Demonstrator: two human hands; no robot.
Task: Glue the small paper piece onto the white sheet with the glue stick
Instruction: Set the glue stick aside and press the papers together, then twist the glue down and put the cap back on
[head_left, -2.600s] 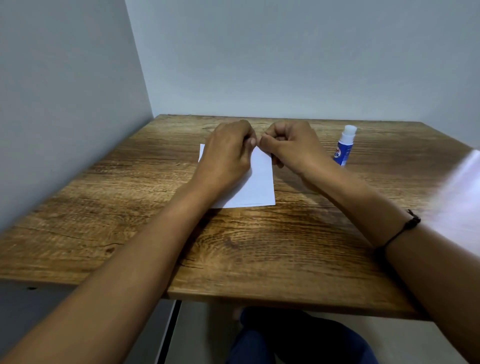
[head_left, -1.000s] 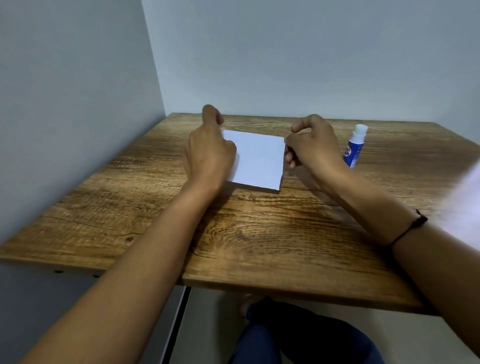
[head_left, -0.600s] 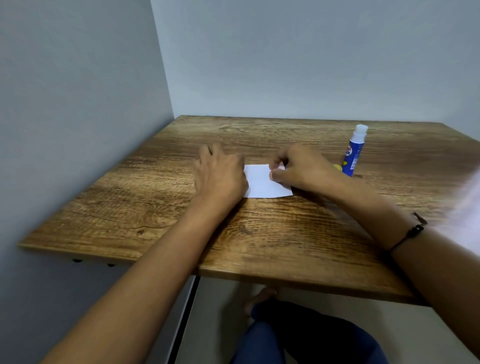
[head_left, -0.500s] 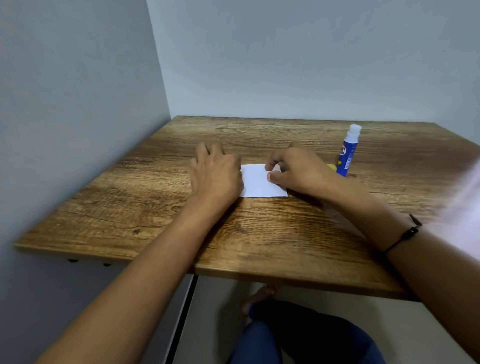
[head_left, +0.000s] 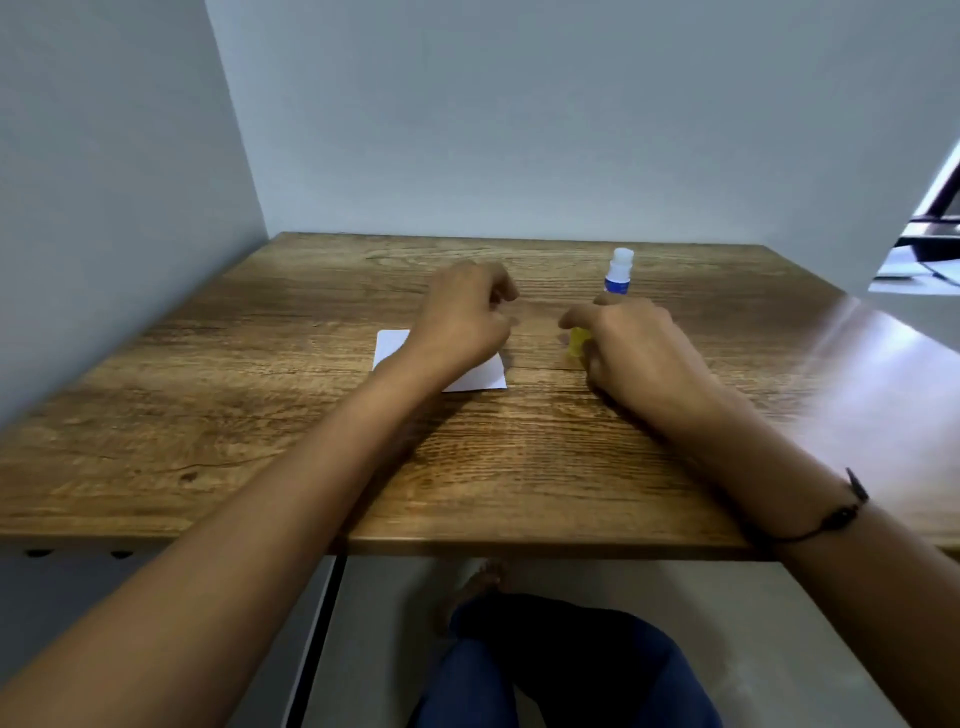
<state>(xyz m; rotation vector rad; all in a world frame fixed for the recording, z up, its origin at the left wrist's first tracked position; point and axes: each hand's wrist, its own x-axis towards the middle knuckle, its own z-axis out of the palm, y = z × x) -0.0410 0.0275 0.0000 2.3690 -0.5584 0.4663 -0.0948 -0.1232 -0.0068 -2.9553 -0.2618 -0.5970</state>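
A flat white sheet lies on grainy wood table. Over it, left hand curls loosely, holding nothing visible. Beside it, right hand reaches a yellow piece before the upright glue stick; grasp unclear.

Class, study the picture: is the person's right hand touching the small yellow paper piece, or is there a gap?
Touching. The head view shows the right hand with its fingers closed on the yellow paper piece, no gap between them.

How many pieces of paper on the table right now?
2. The white sheet lies flat under the left hand. A small yellow piece sits at the right hand fingertips, near the glue stick. Hands may hide more.
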